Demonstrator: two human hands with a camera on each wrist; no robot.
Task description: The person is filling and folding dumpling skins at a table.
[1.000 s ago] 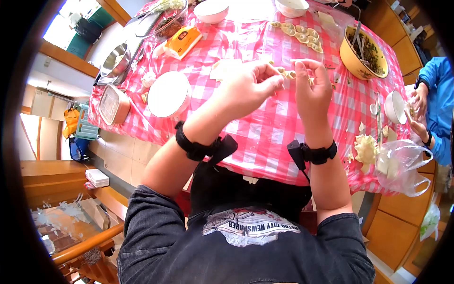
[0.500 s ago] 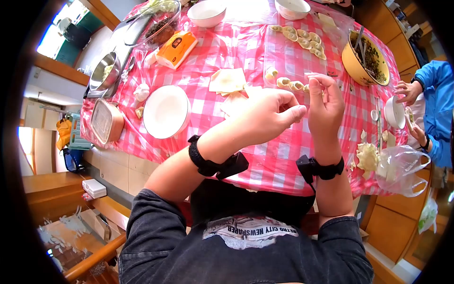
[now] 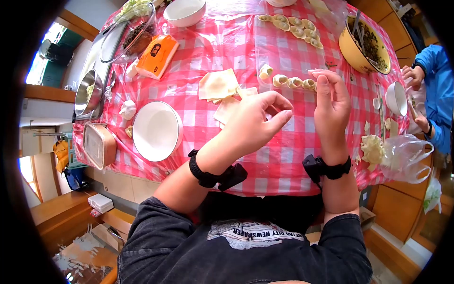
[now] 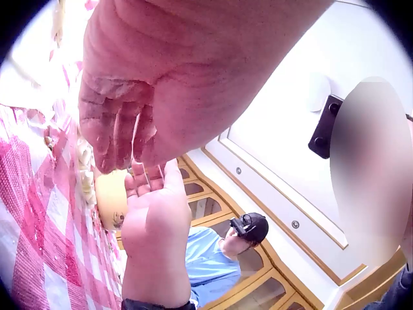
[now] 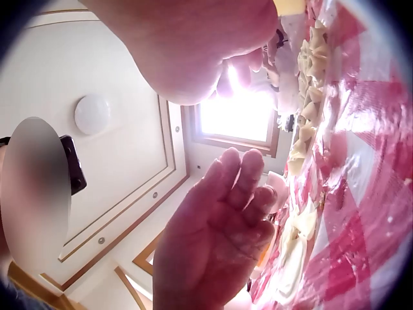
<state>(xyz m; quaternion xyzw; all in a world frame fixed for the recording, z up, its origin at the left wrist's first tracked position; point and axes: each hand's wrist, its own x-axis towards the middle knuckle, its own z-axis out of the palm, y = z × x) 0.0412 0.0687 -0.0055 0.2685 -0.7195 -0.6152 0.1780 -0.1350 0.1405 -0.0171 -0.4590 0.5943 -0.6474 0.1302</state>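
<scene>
Your head view lays out the tabletop, where your left hand (image 3: 262,118) and right hand (image 3: 333,106) are held up apart from each other, both free of any object, fingers loosely bent. Your right wrist view adds what the head view hides: the bare palm of the left hand, along with a bright window (image 5: 235,119) and a round ceiling lamp (image 5: 92,114). Your left wrist view shows the right palm and, beyond it, a person in blue (image 4: 213,261) wearing a black cap (image 4: 256,227); the head view catches only part of that person. The short row of dumplings (image 3: 294,82) lies on the checked cloth (image 3: 222,156), between your hands and beyond them, its right end near your right fingers. The pale wrappers (image 3: 218,86) lie just beyond your left hand, which partly covers them from above.
</scene>
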